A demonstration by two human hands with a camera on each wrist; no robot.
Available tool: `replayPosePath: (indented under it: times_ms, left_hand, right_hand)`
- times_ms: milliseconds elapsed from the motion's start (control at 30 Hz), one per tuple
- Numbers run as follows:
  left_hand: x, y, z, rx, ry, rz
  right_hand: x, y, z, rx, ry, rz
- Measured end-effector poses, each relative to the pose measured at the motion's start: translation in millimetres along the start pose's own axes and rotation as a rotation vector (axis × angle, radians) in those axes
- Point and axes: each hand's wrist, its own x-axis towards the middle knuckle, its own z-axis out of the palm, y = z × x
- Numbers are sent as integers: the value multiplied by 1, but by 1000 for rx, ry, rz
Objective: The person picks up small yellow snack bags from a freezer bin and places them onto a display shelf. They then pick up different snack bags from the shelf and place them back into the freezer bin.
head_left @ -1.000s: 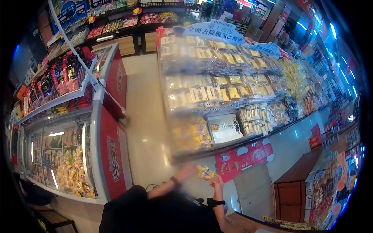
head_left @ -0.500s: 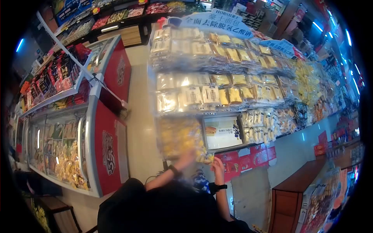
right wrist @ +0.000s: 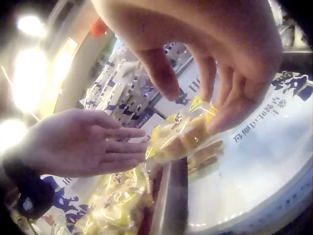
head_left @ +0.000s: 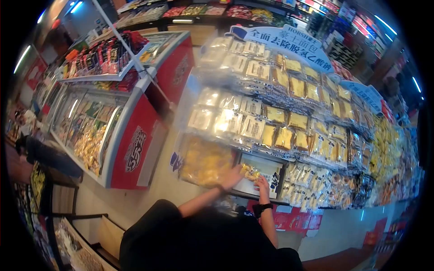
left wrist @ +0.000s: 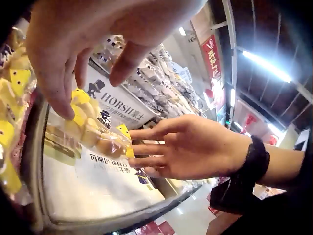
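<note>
A clear packet of small buns with yellow ends [head_left: 250, 172] [left wrist: 98, 128] [right wrist: 182, 139] lies over the white sign tray [left wrist: 100, 188], between the two hands. My left hand [head_left: 231, 177] [right wrist: 80, 142] touches one end with extended fingers; its thumb stands apart from the packet in the left wrist view. My right hand [head_left: 263, 189] [left wrist: 193, 149] has its fingertips at the other end, the fingers nearly straight and the thumb off the packet in the right wrist view. Whether the packet rests on the sign cannot be told.
Yellow packets [head_left: 205, 160] fill a bin left of the tray. Small white packets [head_left: 307, 180] lie to its right. Tiers of packaged bread [head_left: 275, 128] rise behind. A red-sided freezer [head_left: 135, 151] stands left, with a person [head_left: 49, 153] beyond it.
Both hands and the packet have moved forward from the display's front edge to over the sign tray. The right fingers, bent at the packet earlier, are straighter. The view has turned and come closer.
</note>
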Motion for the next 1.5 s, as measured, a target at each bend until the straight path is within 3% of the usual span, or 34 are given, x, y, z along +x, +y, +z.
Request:
replayPosePath:
  times_ms: [100,133,167,233,333,433,500,533,633,667,733,833,900,967,1000,1033,1100,1133,1267,1367,1400,1500]
  left_hand:
    - [21,-21,41,-48,243,194]
    - [26,-14,42,-48,169,9]
    - [31,-14,45,-31,148,53]
    - [44,-16,49,6,121,139]
    - [63,-54,78,46,260,268]
    - [60,-76,85,174,117,162]
    - [49,-77,90,102,-23,87]
    - [46,-76,91,214,108,233]
    - [54,-82,94,147,17,177]
    - [52,-81,95,299,82,228]
    - [53,-89,96,318,198,301]
    - [28,-82,69,36,0,400]
    - [24,-123,71,149,0,339]
    - [-40,-82,8,-265,-58,173]
    - [-69,-54,-37,-268,-236,17]
    - [-80,-89,-38,-311,-173,57]
    - [-131,-86,-81,-283,-62,-9]
    - [-140,-132,-76,-267,-7,0]
    - [-210,-205,-110,-270,224,-61]
    - [-259,-228,-140,-317,433,-168]
    - [-276,-233,-151,-352,481,-214]
    - [-326,-252,-175,-449,670,-290]
  right_hand:
    - [43,19,-22,-60,-80,22]
    - [57,29,-27,-54,-106,-20]
    - [66,30,-32,-51,-132,-67]
    - [74,19,-32,8,-179,62]
    - [66,-8,-20,35,-261,89]
    - [66,-16,-13,43,-271,113]
    - [67,-20,-9,76,-305,120]
    - [66,-21,-7,95,-321,124]
    - [61,-33,-5,-5,-386,82]
    - [62,-34,-4,-66,-412,28]
    - [59,-34,4,-114,-267,-50]
    - [58,-2,7,-326,-70,-410]
    - [39,-10,16,-163,-299,-212]
    - [26,-6,30,-175,-483,-33]
    - [8,-13,46,-182,-547,-17]
    - [-4,-19,62,-304,-640,-8]
    - [-24,-19,99,-337,-817,115]
    - [-32,-20,121,-395,-905,132]
    - [-52,0,213,-496,-1177,125]
    - [-58,24,287,-542,-1293,55]
    - [-69,22,314,-479,-1295,154]
    - [-95,24,390,-558,-1348,76]
